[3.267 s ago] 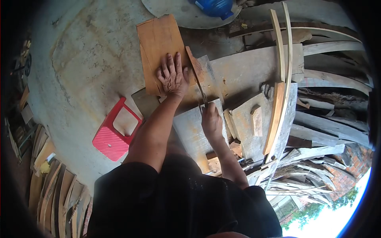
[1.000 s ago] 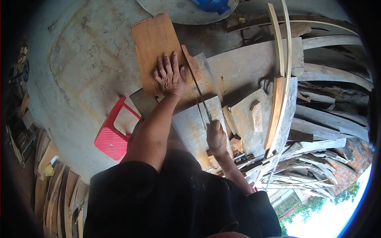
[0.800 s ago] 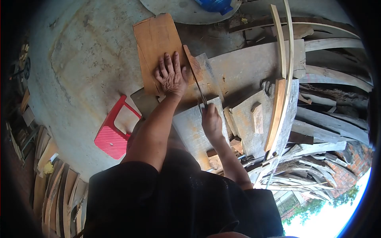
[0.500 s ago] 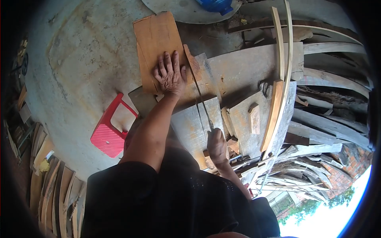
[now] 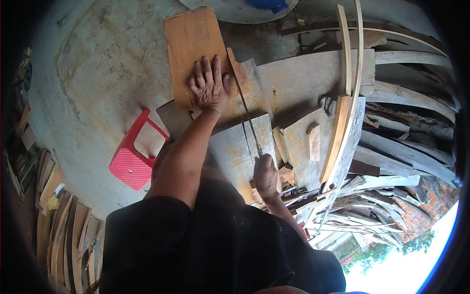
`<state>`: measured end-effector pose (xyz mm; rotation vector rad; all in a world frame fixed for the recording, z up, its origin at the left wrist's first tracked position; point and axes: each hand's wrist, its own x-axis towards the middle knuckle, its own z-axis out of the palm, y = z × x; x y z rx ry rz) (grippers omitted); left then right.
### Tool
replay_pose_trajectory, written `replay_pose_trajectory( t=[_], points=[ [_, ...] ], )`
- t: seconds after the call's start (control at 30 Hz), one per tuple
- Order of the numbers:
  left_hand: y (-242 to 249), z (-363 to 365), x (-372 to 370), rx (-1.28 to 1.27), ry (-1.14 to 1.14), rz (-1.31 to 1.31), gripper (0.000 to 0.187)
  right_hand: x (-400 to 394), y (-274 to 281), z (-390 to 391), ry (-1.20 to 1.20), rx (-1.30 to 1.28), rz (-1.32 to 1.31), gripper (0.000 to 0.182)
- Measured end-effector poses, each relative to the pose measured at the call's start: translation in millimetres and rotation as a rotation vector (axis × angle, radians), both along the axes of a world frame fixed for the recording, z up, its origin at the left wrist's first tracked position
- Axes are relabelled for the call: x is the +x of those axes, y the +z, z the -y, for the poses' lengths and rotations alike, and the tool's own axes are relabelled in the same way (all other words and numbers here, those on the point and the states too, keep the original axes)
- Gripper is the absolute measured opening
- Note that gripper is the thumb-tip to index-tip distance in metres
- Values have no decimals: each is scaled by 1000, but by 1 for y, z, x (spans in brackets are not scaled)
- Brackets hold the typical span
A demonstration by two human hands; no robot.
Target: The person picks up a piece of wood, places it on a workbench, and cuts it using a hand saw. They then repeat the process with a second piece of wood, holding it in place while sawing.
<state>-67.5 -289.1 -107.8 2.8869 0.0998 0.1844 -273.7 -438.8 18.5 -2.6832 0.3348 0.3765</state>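
My left hand [image 5: 211,88] lies flat on a reddish-brown wooden board [image 5: 193,41], its fingers pointing away from me. Below and to the right, my right hand [image 5: 266,176] is wrapped round the handle end of a long, narrow saw [image 5: 250,122]. The blade runs up along the board's right side, beside a thin offcut strip [image 5: 238,71] that a narrow dark gap parts from the board. Most of the handle is hidden in my fist. A grey, paint-stained plank [image 5: 240,144] lies under the blade.
A red plastic stool [image 5: 132,166] stands left of my left arm. Long thin strips [image 5: 356,63] and a short orange-brown piece [image 5: 336,142] cross the planks at the right. Stacked timber [image 5: 401,152] fills the far right, with more boards [image 5: 63,235] at the lower left. A blue container [image 5: 269,4] shows at the top.
The whole view has shifted slightly, so the board, stool and planks appear a little higher. My left hand stays on the board and my right hand keeps its grip on the saw.
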Motion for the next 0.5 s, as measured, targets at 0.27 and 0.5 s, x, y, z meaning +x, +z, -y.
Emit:
replay_pose_trajectory(
  t=[0.27, 0.5],
  points=[
    [1, 0, 5, -1, -11, 26, 68, 85, -25, -23, -4, 92, 66, 19],
    [-2, -1, 2, 37, -9, 13, 68, 47, -21, -15, -23, 38, -40, 20]
  ],
)
